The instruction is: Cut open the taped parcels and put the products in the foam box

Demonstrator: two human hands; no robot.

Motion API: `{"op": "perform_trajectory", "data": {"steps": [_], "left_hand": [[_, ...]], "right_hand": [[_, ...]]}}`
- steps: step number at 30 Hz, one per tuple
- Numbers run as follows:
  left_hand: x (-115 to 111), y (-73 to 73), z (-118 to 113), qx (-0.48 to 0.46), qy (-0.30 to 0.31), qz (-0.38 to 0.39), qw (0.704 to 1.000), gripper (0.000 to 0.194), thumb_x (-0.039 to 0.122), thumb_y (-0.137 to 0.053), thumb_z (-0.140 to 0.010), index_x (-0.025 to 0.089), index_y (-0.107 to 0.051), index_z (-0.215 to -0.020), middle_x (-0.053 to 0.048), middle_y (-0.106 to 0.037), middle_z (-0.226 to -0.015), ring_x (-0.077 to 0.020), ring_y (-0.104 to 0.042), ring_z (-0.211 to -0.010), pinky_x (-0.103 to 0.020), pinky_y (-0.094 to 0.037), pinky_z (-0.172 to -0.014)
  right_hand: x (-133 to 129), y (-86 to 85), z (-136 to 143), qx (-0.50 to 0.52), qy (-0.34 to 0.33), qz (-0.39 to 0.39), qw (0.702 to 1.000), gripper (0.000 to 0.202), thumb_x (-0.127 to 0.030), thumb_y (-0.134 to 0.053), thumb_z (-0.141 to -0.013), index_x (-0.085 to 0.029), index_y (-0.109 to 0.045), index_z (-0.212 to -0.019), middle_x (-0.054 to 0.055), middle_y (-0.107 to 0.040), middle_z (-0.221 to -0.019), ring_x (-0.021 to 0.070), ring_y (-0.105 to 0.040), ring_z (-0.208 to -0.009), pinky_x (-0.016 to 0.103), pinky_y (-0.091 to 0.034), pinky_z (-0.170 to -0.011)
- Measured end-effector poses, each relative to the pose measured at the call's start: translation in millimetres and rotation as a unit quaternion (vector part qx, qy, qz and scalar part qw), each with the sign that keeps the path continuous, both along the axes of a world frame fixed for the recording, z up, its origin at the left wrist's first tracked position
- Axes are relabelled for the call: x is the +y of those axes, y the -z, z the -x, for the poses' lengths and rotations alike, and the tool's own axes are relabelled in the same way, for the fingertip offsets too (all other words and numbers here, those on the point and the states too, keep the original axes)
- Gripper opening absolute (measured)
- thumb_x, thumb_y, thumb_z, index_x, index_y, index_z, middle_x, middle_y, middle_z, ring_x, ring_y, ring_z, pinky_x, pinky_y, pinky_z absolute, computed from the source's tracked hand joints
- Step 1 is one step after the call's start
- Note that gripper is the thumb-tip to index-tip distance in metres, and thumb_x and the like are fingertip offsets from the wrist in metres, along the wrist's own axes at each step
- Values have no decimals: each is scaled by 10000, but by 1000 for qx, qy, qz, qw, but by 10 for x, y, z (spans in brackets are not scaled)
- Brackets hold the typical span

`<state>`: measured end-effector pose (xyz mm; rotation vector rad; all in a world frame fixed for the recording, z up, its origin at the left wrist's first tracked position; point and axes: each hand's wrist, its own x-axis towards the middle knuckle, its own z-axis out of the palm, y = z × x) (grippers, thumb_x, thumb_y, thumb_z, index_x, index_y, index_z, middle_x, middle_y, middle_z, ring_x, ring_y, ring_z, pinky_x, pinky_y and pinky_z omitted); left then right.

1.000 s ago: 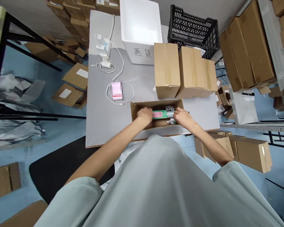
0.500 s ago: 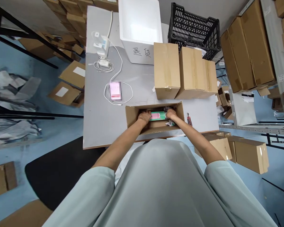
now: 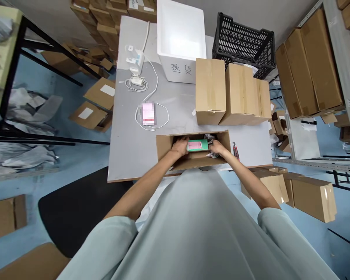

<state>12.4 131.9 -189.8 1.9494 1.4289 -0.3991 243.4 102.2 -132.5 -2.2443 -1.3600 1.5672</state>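
An open cardboard box (image 3: 192, 165) stands at the table's front edge, with both my hands inside it. In it lies a small green box with a pink panel (image 3: 197, 145). My left hand (image 3: 180, 147) is closed around the left end of that green box, its fingertips partly hidden. To the right of the green box, my right hand (image 3: 218, 148) is closed on crumpled printed paper (image 3: 212, 155), which bulges out above and below the fingers. The right fingertips are hidden by the paper.
A cutter with red and black handle (image 3: 236, 151) lies right of the open box. Behind stand closed cartons (image 3: 210, 87), a white foam bin (image 3: 177, 64) and a black crate (image 3: 243, 42). A phone-like pink item (image 3: 148, 114) and a power strip (image 3: 136, 62) lie left.
My right hand has shifted slightly right, off the green box's end and into the crumpled paper. My left hand stays at the left end. The whole view has shifted a little.
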Motion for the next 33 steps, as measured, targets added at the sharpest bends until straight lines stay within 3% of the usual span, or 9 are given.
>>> {"op": "perform_trajectory", "data": {"steps": [4, 8, 11, 15, 18, 22, 28, 33], "left_hand": [[-63, -275, 161, -42, -7, -14, 999, 726, 206, -903, -773, 206, -675, -1463, -156, -782, -1435, -373, -773, -1294, -400, -604, -1105], [-193, -560, 318, -106, -31, -53, 993, 610, 227, -855, -772, 246, -695, -1361, -103, -791, -1368, -342, -775, -1238, -391, -610, -1030], [-320, -737, 430, -192, -83, -71, 975, 588, 251, -833, -718, 250, -704, -1292, -67, -791, -1300, -316, -771, -1167, -388, -608, -996], [-514, -950, 511, -312, -158, -14, 937, 680, 382, -837, -703, 227, -671, -1344, -33, -800, -1247, -281, -766, -1095, -377, -623, -951], [-645, -1087, 504, -376, -185, 6, 908, 768, 463, -866, -704, 212, -658, -1400, -55, -789, -1322, -291, -758, -1168, -391, -626, -1000], [-763, -1180, 466, -369, -202, -51, 906, 788, 454, -859, -726, 206, -644, -1443, -79, -765, -1367, -300, -748, -1206, -410, -615, -1056], [-897, -1264, 456, -335, -172, -165, 911, 660, 325, -795, -782, 233, -650, -1420, -84, -739, -1380, -314, -737, -1239, -408, -604, -1062], [-987, -1430, 490, -316, -151, -188, 918, 640, 222, -739, -794, 251, -643, -1426, -90, -729, -1441, -325, -720, -1299, -410, -592, -1090]], "right_hand": [[-143, -119, -142, 22, -1, -43, 999, 252, -185, -737, -954, -146, -723, -1202, 150, -845, -1215, 290, -788, -1226, 402, -631, -1095], [-308, -251, -194, 102, 34, -154, 982, 309, -155, -663, -981, -146, -736, -1281, 182, -804, -1412, 234, -775, -1343, 404, -570, -1227], [-442, -409, -255, 175, 31, -225, 958, 361, -288, -741, -990, -179, -756, -1335, 174, -769, -1510, 259, -741, -1421, 447, -532, -1288], [-577, -728, -297, 255, 9, -296, 920, 539, -535, -807, -1004, -245, -742, -1455, 143, -732, -1592, 292, -692, -1493, 483, -514, -1316], [-618, -977, -271, 256, 2, -354, 900, 639, -606, -823, -1003, -274, -701, -1535, 138, -764, -1528, 301, -714, -1444, 503, -537, -1291], [-605, -1184, -174, 200, 5, -391, 898, 615, -609, -806, -1014, -256, -710, -1508, 120, -828, -1362, 283, -768, -1302, 475, -582, -1209], [-556, -1254, 7, 149, 62, -404, 900, 406, -589, -827, -954, -238, -792, -1155, 93, -866, -1184, 273, -804, -1131, 407, -638, -1015], [-611, -1277, 85, 157, 81, -424, 888, 357, -581, -830, -931, -256, -769, -1066, 65, -834, -1028, 239, -779, -945, 378, -659, -882]]}}
